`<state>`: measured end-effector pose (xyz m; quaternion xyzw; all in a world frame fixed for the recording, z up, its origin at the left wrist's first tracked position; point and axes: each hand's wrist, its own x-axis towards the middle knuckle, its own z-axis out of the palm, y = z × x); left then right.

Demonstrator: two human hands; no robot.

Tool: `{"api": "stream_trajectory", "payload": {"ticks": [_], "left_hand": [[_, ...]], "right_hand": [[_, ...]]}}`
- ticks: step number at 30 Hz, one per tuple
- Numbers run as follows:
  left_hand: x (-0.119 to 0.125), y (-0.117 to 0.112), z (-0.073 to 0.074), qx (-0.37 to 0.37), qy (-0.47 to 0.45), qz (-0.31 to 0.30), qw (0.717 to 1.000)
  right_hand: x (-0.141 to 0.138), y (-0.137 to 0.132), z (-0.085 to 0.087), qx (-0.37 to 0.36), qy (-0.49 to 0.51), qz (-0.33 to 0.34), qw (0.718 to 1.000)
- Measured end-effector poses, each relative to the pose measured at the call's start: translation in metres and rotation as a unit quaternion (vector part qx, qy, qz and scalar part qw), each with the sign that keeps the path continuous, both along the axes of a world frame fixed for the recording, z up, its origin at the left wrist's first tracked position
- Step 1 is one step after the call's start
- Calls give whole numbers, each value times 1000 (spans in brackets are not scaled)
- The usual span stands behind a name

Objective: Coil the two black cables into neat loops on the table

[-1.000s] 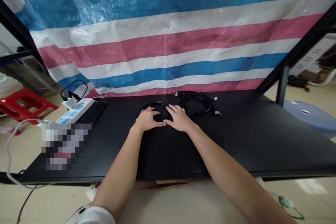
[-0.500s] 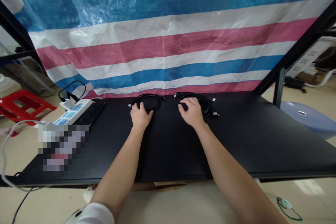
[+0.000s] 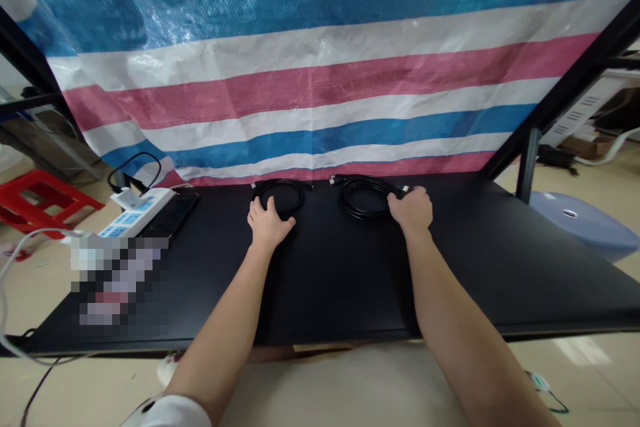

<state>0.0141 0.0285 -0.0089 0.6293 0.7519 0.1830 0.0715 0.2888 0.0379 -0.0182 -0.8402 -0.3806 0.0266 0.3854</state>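
Observation:
Two coiled black cables lie at the back of the black table [image 3: 350, 280]. My left hand [image 3: 267, 221] rests on the near edge of the smaller left coil [image 3: 280, 193], fingers curled over the cable. My right hand [image 3: 413, 208] is at the right edge of the larger right coil [image 3: 364, 196], fingers closed around its strands near a white-tipped plug.
A white power strip [image 3: 134, 208] with a black plug and a dark phone [image 3: 171, 213] sit at the table's left rear. A striped tarp [image 3: 320, 80] hangs behind. A red stool [image 3: 40, 197] stands left, a blue stool [image 3: 580, 223] right, a black frame post [image 3: 527, 163] at the right rear.
Both hands left the table's middle. The left pushed the small coil back and stays on it; the right went to the large coil, then to its right edge.

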Motion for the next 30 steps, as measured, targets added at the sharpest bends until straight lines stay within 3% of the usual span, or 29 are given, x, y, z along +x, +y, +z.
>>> {"api": "stream_trajectory", "payload": {"ticks": [4, 9, 14, 19, 23, 27, 30], "left_hand": [[0, -3, 1, -6, -20, 7, 1000], [-4, -2, -2, 52, -55, -12, 997], [-1, -3, -8, 120, -94, -99, 983], [13, -11, -8, 135, -106, -189, 967], [22, -13, -5, 134, -162, -224, 952], [19, -8, -5, 142, -315, -148, 927], [11, 0, -4, 158, -465, -60, 869]], "right_hand": [[7, 3, -9, -13, -19, 38, 999], [4, 1, -2, 113, -33, 47, 992], [-16, -5, 4, 224, -61, 104, 967], [-36, -12, 3, 282, -110, 147, 942], [-48, -15, 0, 294, -124, 180, 930], [-40, -12, -1, 307, -81, 230, 920], [-16, -6, 1, 280, -18, 167, 945]]}}
